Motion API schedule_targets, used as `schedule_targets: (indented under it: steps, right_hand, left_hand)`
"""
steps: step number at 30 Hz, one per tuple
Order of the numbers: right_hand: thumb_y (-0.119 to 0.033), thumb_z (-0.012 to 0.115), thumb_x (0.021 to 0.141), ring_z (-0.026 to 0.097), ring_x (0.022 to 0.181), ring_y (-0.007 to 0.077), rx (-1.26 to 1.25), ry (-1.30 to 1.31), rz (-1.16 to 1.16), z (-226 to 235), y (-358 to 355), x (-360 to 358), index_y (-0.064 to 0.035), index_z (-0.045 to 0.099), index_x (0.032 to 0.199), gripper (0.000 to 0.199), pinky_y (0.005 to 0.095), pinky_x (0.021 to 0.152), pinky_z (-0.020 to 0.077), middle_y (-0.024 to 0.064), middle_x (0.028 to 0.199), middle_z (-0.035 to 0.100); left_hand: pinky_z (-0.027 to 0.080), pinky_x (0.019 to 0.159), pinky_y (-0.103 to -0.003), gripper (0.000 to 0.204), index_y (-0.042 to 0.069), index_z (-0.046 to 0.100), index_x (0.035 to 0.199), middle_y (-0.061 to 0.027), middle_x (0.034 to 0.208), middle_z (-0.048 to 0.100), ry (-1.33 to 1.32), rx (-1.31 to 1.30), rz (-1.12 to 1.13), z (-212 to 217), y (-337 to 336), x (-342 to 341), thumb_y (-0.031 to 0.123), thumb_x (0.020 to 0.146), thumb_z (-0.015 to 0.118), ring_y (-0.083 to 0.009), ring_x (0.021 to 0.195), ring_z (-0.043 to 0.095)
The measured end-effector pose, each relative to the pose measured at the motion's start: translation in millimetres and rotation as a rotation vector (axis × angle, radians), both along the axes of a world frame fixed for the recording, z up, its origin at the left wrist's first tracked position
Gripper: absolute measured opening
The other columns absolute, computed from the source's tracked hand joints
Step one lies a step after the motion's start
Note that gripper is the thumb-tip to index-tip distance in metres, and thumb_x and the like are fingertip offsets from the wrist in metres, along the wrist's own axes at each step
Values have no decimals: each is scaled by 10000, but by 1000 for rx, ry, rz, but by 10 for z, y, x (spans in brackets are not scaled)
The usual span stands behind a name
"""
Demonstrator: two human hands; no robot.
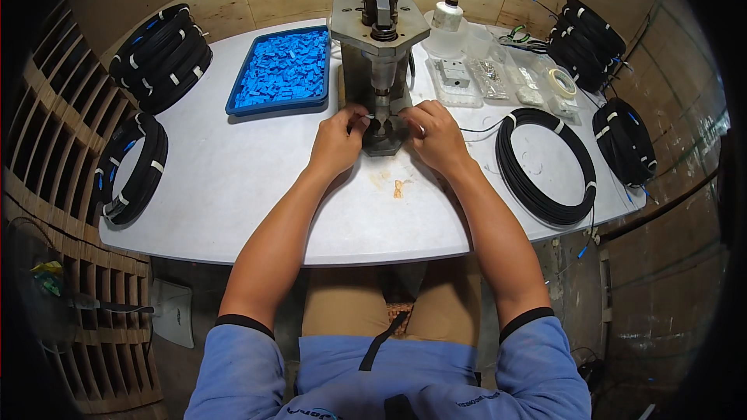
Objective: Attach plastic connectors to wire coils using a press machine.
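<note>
A grey metal bench press (378, 39) stands at the middle of the white table (233, 179). Both my hands are at its base. My left hand (339, 138) pinches something small at the left of the die, fingers closed. My right hand (433, 134) does the same at the right side, and a thin black cable runs from it to a large black cable coil (545, 167) lying flat on the right. What the fingertips hold is hidden by the fingers.
A blue tray (282, 71) full of small blue parts sits left of the press. Clear boxes with small hardware (486, 78), a white bottle (447, 15) and a tape roll (562, 82) lie behind right. Stacks of black cable coils (162, 56) (131, 167) (587, 43) (625, 140) ring the table.
</note>
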State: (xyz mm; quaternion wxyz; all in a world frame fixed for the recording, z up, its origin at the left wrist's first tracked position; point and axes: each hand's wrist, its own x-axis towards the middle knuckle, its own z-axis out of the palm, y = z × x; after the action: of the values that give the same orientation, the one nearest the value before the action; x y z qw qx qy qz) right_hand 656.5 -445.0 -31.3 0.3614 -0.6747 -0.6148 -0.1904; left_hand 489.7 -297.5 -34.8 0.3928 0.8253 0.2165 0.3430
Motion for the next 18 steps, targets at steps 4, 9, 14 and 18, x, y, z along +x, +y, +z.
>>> schedule_targets:
  steps: [4,9,14,18]
  right_hand:
    - [46,699,749,630,886,311,3,1,-2,4,-7,-9,-70,729,1000,278,402,790,529,96,895,659]
    - [55,690,733,629,880,312,10,1,1,8,0,-18,-70,733,999,297,402,786,530,98,885,657]
    - [59,687,721,627,876,312,10,8,5,1,7,-9,-69,734,998,309,402,785,530,98,876,654]
    - [67,685,698,624,877,313,-1,-1,2,1,-5,-3,-67,731,1006,340,400,782,528,98,879,649]
  left_hand:
    - [555,797,-385,201,15,693,1112,-217,936,748,8,-12,-8,-5,12,9,140,963,643,-329,877,745]
    - [556,794,-385,197,14,695,1109,-213,932,749,-14,-18,-13,-16,15,6,132,960,641,-324,867,745]
    - [556,789,-379,193,12,695,1104,-208,923,750,7,-5,1,-10,16,10,124,957,639,-318,858,746]
    - [557,788,-384,193,15,696,1101,-216,923,748,4,-12,-5,-1,12,2,124,952,640,-324,860,745]
